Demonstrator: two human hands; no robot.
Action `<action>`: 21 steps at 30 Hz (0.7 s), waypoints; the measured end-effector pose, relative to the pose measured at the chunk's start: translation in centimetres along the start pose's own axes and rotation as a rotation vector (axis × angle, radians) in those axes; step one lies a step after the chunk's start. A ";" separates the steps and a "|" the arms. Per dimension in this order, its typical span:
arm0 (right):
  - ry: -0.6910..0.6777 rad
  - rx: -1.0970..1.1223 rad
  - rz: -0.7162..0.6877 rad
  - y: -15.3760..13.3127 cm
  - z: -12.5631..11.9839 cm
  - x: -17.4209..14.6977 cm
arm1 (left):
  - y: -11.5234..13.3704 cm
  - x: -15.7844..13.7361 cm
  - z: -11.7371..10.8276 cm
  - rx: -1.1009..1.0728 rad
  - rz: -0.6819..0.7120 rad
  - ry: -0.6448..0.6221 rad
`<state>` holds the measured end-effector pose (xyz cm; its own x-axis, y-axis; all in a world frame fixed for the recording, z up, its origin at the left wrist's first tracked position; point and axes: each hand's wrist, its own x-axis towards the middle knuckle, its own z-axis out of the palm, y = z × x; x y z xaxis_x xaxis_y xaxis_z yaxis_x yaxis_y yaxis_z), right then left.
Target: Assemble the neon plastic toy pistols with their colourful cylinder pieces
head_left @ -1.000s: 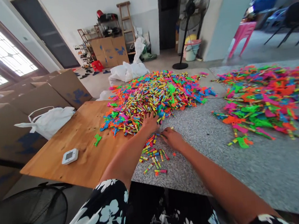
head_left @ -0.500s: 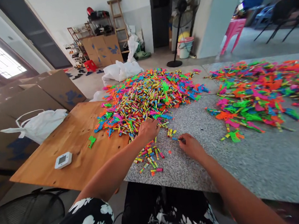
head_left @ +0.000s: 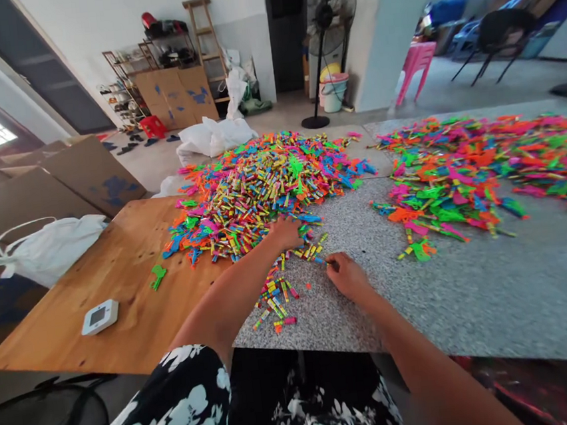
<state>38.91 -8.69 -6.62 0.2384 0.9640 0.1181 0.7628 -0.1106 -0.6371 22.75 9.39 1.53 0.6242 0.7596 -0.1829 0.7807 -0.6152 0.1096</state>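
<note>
A large heap of small bright plastic pieces and short patterned tubes (head_left: 256,188) lies across the wooden board and the stone tabletop. My left hand (head_left: 287,233) reaches into the heap's near right edge. Its fingertips are lost among the pieces, so I cannot tell whether it grips one. Lower to the right, my right hand (head_left: 348,277) is closed, thumb against fingers, on a small blue tube (head_left: 320,260). Several yellow tubes (head_left: 311,252) lie just left of it. A smaller scatter of patterned tubes (head_left: 276,300) is spread near the table's front edge.
A second pile of coloured toy pieces (head_left: 454,189) covers the right side of the stone tabletop (head_left: 472,301). On the wooden board (head_left: 132,254) are a green toy piece (head_left: 158,276) and a white digital device (head_left: 100,317). Cardboard boxes (head_left: 56,194) stand left, a pedestal fan (head_left: 322,42) behind.
My left hand has shifted rightward along the heap's near edge. The right hand keeps its hold on the blue tube beside the yellow ones. The view has turned slightly right.
</note>
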 end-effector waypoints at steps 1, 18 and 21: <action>-0.013 0.010 0.003 0.2 -0.3 -0.1 | 0.0 -0.7 0.3 -0.006 0.050 -0.003; 0.016 0.550 0.155 -3.9 -2.1 -0.3 | -0.4 -10.9 -1.9 -1.505 -0.174 0.322; 0.006 0.835 0.133 -6.5 -2.7 -0.6 | 1.4 -12.3 -1.2 -1.758 -0.193 0.192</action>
<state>35.42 -9.16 -0.44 0.2998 0.9540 0.0053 0.0346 -0.0053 -0.9994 16.24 -0.59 5.10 0.4227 0.8774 -0.2270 -0.1359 0.3090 0.9413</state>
